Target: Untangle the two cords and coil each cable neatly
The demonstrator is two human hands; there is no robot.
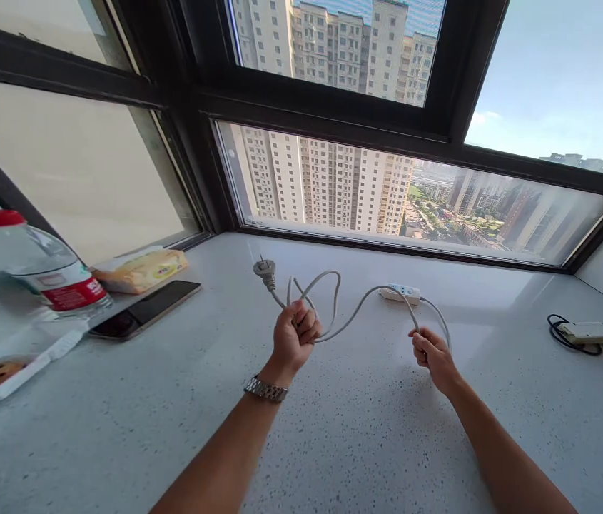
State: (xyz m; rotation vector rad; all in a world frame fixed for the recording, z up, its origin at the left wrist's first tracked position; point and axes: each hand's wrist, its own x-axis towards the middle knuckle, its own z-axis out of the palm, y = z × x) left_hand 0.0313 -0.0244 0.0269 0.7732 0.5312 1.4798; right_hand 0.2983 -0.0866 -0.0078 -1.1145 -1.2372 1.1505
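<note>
My left hand (295, 334) is closed in a fist around a white power cord (357, 308), near its plug end. The plug (265, 270) sticks up beyond the fist with its metal prongs pointing away from me. Loose loops of cord rise above that hand. From there the cord arcs across to my right hand (432, 353), which pinches it between thumb and fingers. Past the right hand the cord curves back to a small white power strip (400, 293) lying on the speckled white counter (344, 442) close to the window.
To the left stand a clear bottle (60, 268) with a red cap, a yellow soft pack (145, 271), a dark phone (145, 308) and a white tray (60, 351) holding a cookie. On the right lies a white adapter-like box (590, 333) with a black cable. Dark-framed windows (333, 128) border the back.
</note>
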